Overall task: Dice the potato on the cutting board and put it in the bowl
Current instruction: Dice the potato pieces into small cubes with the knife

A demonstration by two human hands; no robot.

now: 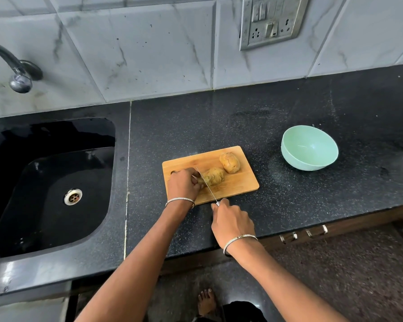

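A wooden cutting board (242,184) lies on the black counter. On it are two brown potato pieces: one (229,162) lies free at the far right, the other (213,176) sits in the middle. My left hand (183,184) grips the left end of the middle piece with curled fingers. My right hand (232,223) holds a knife by the handle at the board's near edge. The thin blade (206,184) runs across the left end of the held piece, right beside my left fingers. A mint-green bowl (310,147) stands empty on the counter to the right of the board.
A black sink (49,189) with a metal drain takes up the left side, with a tap (19,77) above it. The counter's front edge runs just under my right wrist. A switch panel (271,19) is on the tiled wall. My bare foot shows on the floor.
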